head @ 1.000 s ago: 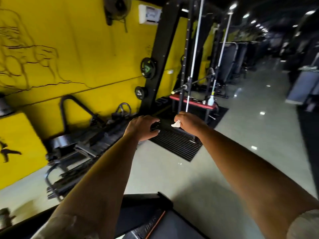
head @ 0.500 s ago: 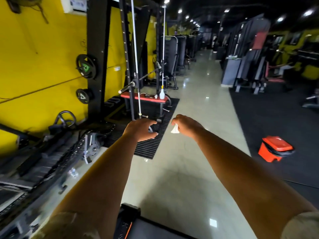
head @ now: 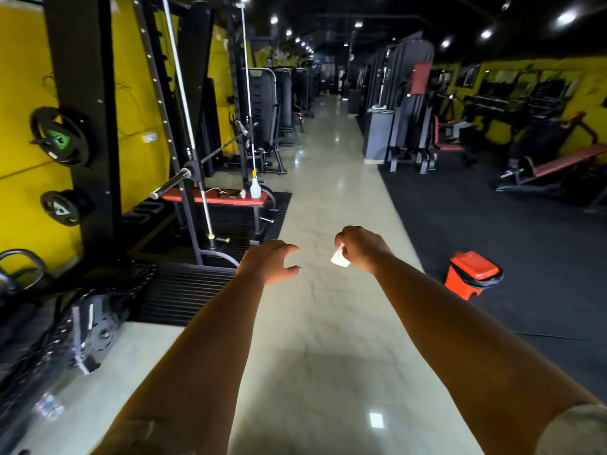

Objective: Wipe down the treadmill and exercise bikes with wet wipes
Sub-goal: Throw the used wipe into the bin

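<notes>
A gym — weight plates [head: 60, 136] on a black rack [head: 95, 126], padded benches [head: 216, 199], machines [head: 404, 103] lining a tiled aisle [head: 328, 198].

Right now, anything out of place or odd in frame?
Minor only. A spray bottle and a loose cord sit on the red bench at left, not stowed. The orange bin looks tilted on the dark mat. Nothing visibly spilled or broken.
</notes>
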Demonstrator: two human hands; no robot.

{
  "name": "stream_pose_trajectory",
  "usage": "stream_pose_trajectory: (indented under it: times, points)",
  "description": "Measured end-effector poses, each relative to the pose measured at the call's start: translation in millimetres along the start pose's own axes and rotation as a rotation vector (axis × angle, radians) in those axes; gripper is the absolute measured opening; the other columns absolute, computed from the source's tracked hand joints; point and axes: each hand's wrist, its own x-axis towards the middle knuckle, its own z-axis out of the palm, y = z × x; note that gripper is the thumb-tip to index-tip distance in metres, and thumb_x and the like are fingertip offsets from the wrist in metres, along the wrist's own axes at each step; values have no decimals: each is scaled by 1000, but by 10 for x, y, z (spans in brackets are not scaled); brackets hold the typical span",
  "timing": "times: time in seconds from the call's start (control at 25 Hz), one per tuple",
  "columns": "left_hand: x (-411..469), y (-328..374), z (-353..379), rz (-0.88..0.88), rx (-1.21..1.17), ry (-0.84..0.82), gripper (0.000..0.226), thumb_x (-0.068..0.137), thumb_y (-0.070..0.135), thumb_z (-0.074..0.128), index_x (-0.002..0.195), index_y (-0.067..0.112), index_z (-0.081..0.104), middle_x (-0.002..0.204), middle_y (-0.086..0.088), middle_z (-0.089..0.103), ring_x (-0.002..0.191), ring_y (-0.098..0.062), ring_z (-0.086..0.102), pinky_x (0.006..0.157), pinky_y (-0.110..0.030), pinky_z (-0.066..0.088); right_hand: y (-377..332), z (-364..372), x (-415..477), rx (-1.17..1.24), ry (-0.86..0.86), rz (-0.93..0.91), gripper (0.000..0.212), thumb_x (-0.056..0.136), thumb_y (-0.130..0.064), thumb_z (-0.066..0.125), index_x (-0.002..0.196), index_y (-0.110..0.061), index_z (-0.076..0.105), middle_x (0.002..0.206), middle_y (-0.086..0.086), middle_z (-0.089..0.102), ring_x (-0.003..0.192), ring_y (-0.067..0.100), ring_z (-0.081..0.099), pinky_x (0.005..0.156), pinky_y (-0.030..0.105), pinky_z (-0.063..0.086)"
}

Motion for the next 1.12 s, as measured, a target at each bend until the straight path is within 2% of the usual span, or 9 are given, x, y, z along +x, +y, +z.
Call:
stream_pose_trajectory:
  times: [0.2,0.48,0.68,0.92,1.12]
  points:
    - [1163,-391,113,78,29,-41,59,92,56,52,146,36,41,148,5,45,133,-21,46,102,-38,42,186,173,1085,-27,22,20,38,87,-5,48,115,-25,65,120,-1,60,109,23,59,83,29,45]
    - [2350,-564,267,119,-28,-166,60,89,58,54,144,39,42,146,9,46,133,-16,45,105,-39,41,620,481,1930,4,-32,85,38,86,-7,47,110,-30,65,117,-3,62,102,23,61,75,25,40]
    - [2961,-589,492,142,-62,-158,58,89,57,56,143,38,44,143,8,49,131,-15,48,104,-36,42,1011,732,2449,-35,13,108,37,88,-7,49,113,-28,66,118,-2,63,102,24,61,82,27,45]
    - [3709,-336,1447,239,61,-126,57,88,57,56,142,42,44,140,10,51,128,-15,50,96,-33,42,1676,1721,2883,-106,60,82,38,91,-5,49,119,-24,66,125,-1,62,111,22,57,95,25,39]
    - [4631,126,2720,308,20,-82,53,88,55,58,139,43,48,137,9,52,127,-14,50,101,-34,43,2635,2831,3064,-80,97,192,41,91,-1,44,118,-22,66,126,1,61,115,25,53,96,27,39]
